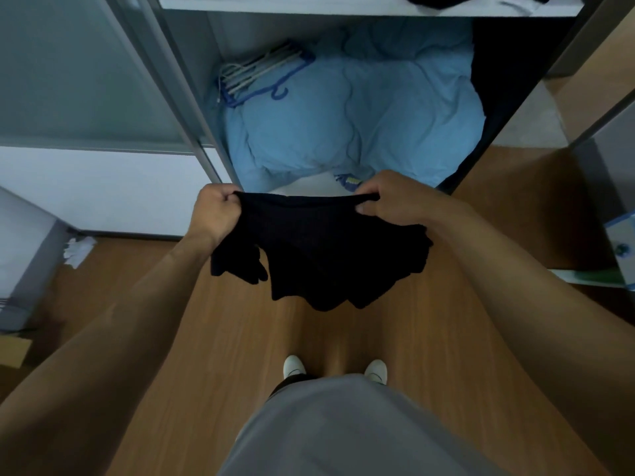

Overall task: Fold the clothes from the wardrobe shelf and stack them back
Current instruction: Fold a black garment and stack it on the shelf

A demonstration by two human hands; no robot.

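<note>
A black garment [319, 255] hangs in the air in front of the open wardrobe, its top edge stretched level between both hands. My left hand [216, 214] grips its left corner in a fist. My right hand [388, 201] pinches the right corner, thumb underneath. The cloth falls in loose folds below the hands, above the wooden floor. At the top of the view the wardrobe shelf [343, 8] carries dark and white clothes [457, 1], mostly cut off by the frame edge.
A light blue duvet [360, 111] fills the wardrobe bottom, with a bundle of hangers [261, 70] on it. A frosted sliding door [79, 73] stands left. A grey box [27, 255] sits at left, a cabinet [608, 187] at right. My feet [333, 369] stand on wood floor.
</note>
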